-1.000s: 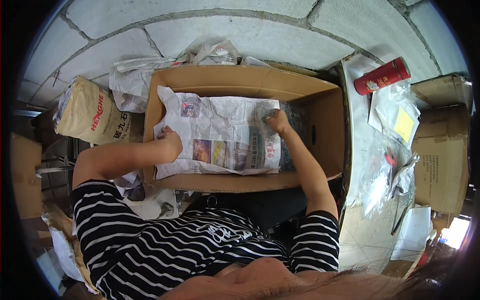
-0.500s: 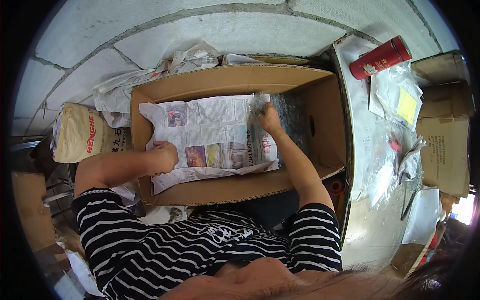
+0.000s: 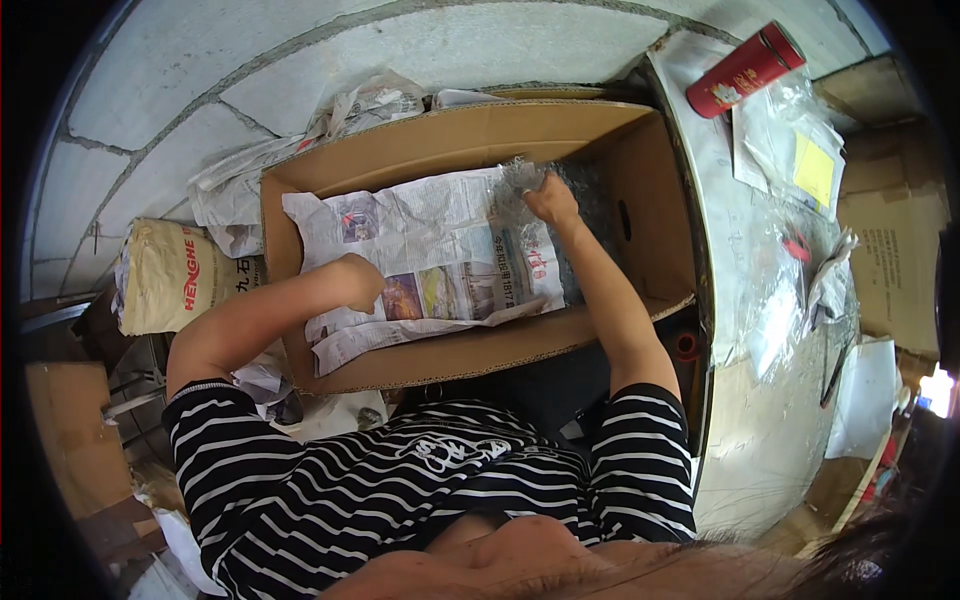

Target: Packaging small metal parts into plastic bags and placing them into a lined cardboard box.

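An open cardboard box [image 3: 470, 362] lies in front of me, with a printed newspaper sheet [image 3: 440, 225] spread inside. Clear plastic that looks like bubble wrap [image 3: 515, 190] is at the sheet's right end, partly over the paper and partly under it. My right hand [image 3: 553, 199] is closed in a pinch on this plastic, near the newspaper's upper right corner. Over the paper's lower left part is my left hand [image 3: 362, 283], its fingers curled down and closed. The fingertips are hidden, so what they hold, if anything, does not show.
A worktop [image 3: 745, 450] on the right carries a red flask [image 3: 745, 70], crumpled clear plastic [image 3: 775, 320] and papers with a yellow note [image 3: 813, 170]. A printed paper sack [image 3: 175, 280] stands left of the box. More newspaper [image 3: 375, 105] lies behind it, against a block wall [image 3: 420, 60].
My right hand has drawn the clear plastic up at the paper's right end. My left hand has shifted right and slightly up over the newspaper. The whole view has tilted a little.
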